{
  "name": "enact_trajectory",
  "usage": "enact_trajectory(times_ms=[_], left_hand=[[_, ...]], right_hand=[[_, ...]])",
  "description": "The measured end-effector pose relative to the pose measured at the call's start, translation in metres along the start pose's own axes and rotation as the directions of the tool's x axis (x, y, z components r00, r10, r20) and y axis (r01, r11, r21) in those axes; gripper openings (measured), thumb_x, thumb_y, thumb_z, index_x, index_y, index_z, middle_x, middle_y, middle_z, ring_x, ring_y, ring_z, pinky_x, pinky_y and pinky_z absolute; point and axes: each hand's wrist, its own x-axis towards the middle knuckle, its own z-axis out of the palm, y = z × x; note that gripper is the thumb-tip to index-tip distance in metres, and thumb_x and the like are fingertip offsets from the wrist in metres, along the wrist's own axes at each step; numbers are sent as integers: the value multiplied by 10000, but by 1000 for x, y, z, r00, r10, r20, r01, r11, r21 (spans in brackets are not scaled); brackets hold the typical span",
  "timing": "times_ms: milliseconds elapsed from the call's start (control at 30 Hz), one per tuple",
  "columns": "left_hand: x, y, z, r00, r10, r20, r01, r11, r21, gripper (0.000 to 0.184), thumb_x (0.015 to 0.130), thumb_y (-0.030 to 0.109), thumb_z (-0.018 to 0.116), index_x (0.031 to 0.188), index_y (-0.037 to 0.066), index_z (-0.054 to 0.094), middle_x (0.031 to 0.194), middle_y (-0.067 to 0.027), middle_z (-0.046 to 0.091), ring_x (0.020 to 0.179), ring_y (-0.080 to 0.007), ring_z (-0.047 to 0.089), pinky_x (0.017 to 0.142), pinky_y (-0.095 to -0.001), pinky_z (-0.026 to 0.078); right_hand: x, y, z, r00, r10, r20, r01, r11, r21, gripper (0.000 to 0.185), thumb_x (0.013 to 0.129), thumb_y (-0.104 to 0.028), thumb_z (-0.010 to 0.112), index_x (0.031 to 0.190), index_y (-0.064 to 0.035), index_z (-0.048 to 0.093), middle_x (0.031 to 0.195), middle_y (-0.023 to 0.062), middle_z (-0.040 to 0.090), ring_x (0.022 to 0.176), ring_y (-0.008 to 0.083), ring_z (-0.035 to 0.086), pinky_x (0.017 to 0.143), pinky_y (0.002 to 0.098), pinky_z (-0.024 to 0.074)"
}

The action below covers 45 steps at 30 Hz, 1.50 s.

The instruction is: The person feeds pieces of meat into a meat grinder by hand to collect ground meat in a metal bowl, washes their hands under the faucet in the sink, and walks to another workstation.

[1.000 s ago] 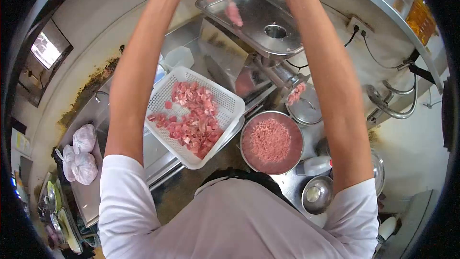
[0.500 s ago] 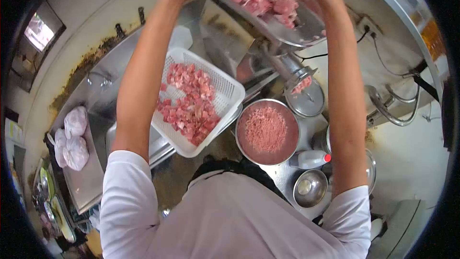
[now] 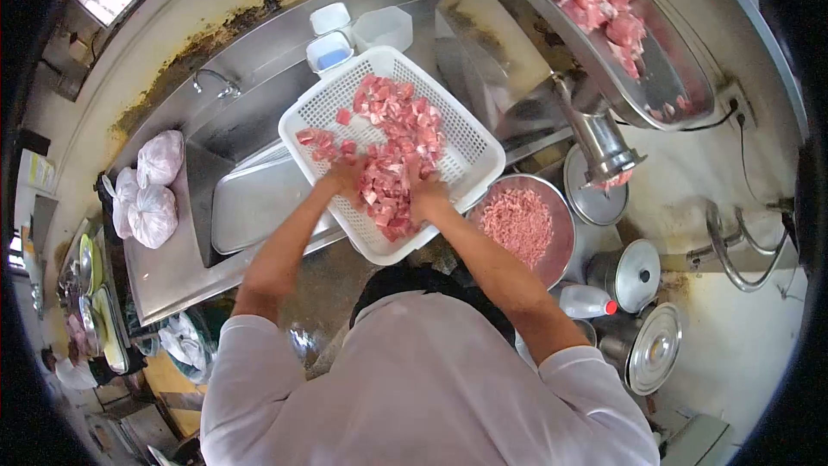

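Note:
A white perforated plastic basket (image 3: 479, 155) holds raw meat chunks (image 3: 405, 116). Inside its near half, my left hand (image 3: 347, 179) and my right hand (image 3: 427, 194) press in from either side, gathering a clump of chunks between them. Meat partly hides the fingers of both hands. Right of the basket, a round metal bowl (image 3: 565, 246) contains minced meat (image 3: 517, 224). Above that bowl, a meat grinder (image 3: 604, 142) has some mince at its outlet. Larger pink pieces lie in the metal tray (image 3: 686, 69) on top of the grinder.
A sink (image 3: 216, 155) with a faucet (image 3: 216, 85) lies to the left, beside tied plastic bags (image 3: 155, 211). White containers (image 3: 332, 52) stand behind the basket. Lidded pots (image 3: 655, 349) and a red-capped bottle (image 3: 582, 300) are at the right.
Both hands have come down from the grinder tray into the basket and hold meat there. The camera view has shifted, and the basket appears farther right.

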Motion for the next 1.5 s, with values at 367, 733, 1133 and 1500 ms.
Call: enact_trajectory(times_ms=[367,733,1133,1500], left_hand=[[28,13,2,991,99,84,45,346,-937,1033,651,-76,801,1543,131,322,1399,-144,527,1259,-256,521,998,-408,498],[8,38,-16,997,-15,-77,-76,80,-994,988,720,-6,802,1542,140,275,1215,-120,625,1024,-241,658,768,-421,583],[-156,161,-226,763,103,-638,-611,435,-661,911,641,-9,864,1448,40,445,1228,-80,654,1058,-200,666,839,-371,588],[-111,317,-419,687,472,-553,-722,528,-446,555,912,207,716,1406,144,471,1129,-59,686,915,-174,666,787,-355,554]], right_hand=[[36,20,7,996,-1,94,-38,913,407,1479,408,-167,929,1576,-212,24,1355,290,518,1278,523,426,1094,540,395],[41,21,-27,946,-213,-246,289,203,936,1211,493,-81,902,1554,-80,319,1498,183,462,1369,272,456,1098,339,398],[-78,4,-255,619,-158,-770,786,130,605,950,511,-178,898,1373,-83,511,1282,161,579,1236,271,536,1070,356,410],[-154,149,-458,172,-456,-873,900,432,-49,527,774,-122,775,1255,-21,582,977,134,710,918,278,699,762,389,575]])
